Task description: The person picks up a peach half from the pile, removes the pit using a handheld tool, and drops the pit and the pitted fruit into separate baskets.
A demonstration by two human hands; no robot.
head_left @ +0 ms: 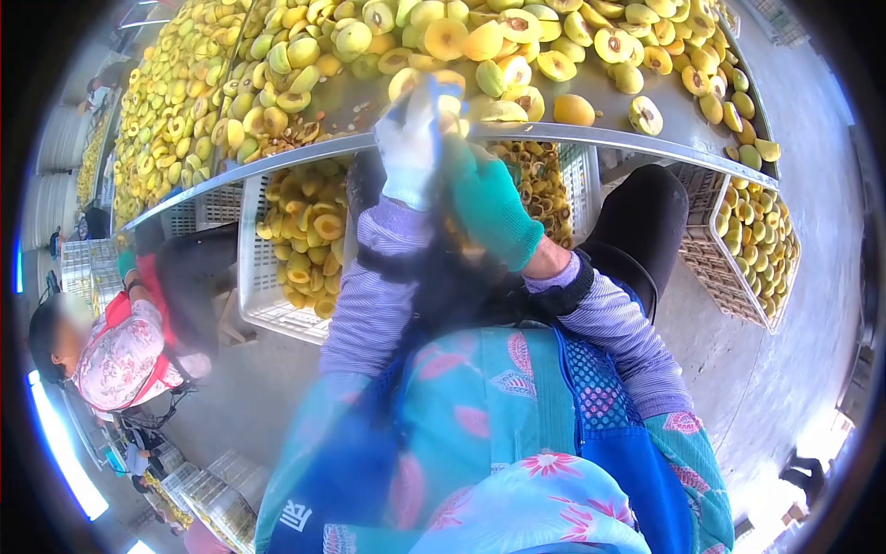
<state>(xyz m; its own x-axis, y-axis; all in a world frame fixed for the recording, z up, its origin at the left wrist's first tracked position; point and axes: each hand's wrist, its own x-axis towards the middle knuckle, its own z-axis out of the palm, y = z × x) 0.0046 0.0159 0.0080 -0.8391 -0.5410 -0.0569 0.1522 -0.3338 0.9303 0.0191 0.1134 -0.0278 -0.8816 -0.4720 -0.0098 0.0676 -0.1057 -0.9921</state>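
My left hand (409, 148), in a white glove with blue fingertips, is raised at the near edge of the metal table. Its fingers close round a yellow stone fruit (449, 105), which is blurred and partly hidden. Just right of it and slightly lower, my right hand (494, 205) wears a green glove. Its fingers are curled closed against the left hand's fruit, and what they hold is hidden by blur. Beyond both hands, halved yellow-green stone fruit (446, 39) lies across the table, many pieces with brown pits showing.
The table's metal rim (637, 140) runs across in front of me. Below it stand a white crate (263, 305) of fruit halves, another crate between my knees, and a beige crate (724, 249) at right. A person (129, 346) sits at left, near more crates.
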